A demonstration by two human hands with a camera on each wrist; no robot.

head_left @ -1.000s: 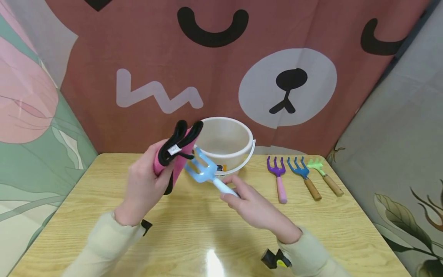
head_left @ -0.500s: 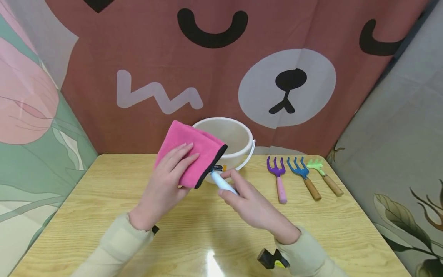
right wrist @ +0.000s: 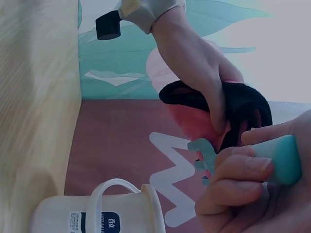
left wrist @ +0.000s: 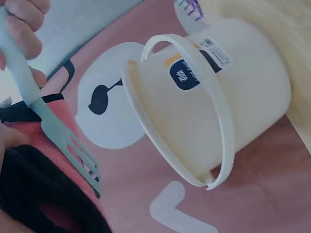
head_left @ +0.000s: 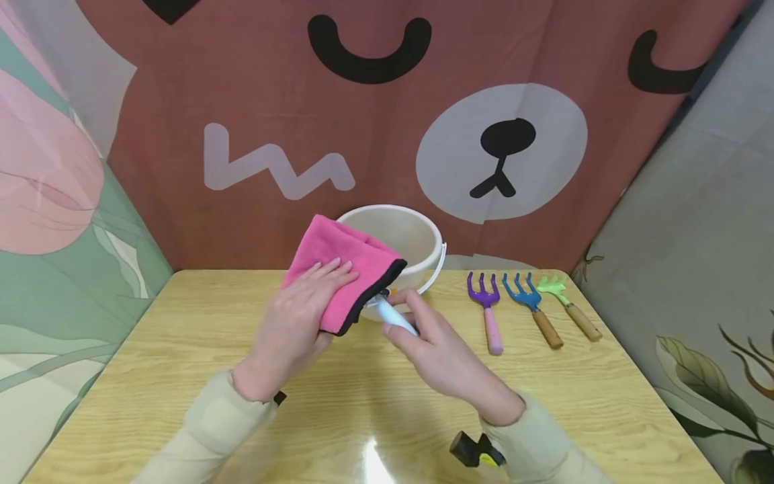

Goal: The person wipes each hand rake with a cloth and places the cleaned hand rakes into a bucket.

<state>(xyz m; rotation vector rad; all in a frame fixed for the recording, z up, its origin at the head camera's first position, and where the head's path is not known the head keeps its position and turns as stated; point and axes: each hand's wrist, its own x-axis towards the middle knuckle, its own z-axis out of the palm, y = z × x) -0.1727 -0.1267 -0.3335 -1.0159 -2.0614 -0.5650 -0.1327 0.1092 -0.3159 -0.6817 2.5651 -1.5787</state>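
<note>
In the head view my left hand holds a folded pink cloth with black edging, its fingers spread over the top and the thumb beneath. My right hand grips a light blue garden hand fork by its handle. The cloth covers the fork's tines in the head view. From the left wrist, the tined head shows lying along the pink underside of the cloth. The right wrist view shows the handle's rounded end sticking out of the right hand, and the left thumb against the cloth.
Behind the hands a white bucket with a handle stands at the table's back edge. To the right lie a purple hand fork, a blue one and a small green rake. A printed curtain hangs close behind.
My left hand has turned over, bringing the cloth down across the tines, then slid slightly right along the fork. The right hand stays almost in place, still gripping the handle.
</note>
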